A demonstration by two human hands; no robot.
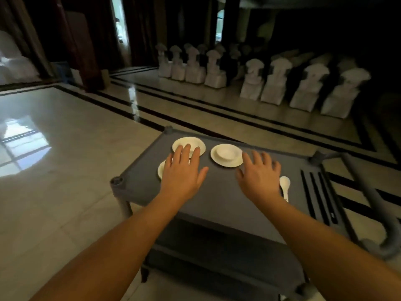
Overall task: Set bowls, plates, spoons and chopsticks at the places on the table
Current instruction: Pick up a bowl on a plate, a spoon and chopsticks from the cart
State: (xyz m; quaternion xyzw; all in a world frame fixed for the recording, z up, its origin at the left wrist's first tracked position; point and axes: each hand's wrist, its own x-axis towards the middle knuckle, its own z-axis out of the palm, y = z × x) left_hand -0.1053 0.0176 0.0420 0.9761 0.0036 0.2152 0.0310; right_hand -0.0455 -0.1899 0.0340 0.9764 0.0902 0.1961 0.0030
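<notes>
A grey service cart (217, 198) stands in front of me with white crockery on its top shelf. A white plate (196, 142) lies at the far left. To its right a second plate (232, 162) carries a small white bowl (226, 152). Another plate (161, 169) shows only its left edge under my left hand (184, 172), which hovers over it with fingers spread and nothing in it. My right hand (259, 173) is also open, just right of the plate with the bowl. A white spoon (285, 186) lies beside my right wrist.
The cart's handle (373, 205) curves down at the right, next to slots in the shelf. A lower shelf (217, 253) sits beneath. Polished tiled floor surrounds the cart. Rows of white-covered chairs (273, 81) stand against the far dark wall.
</notes>
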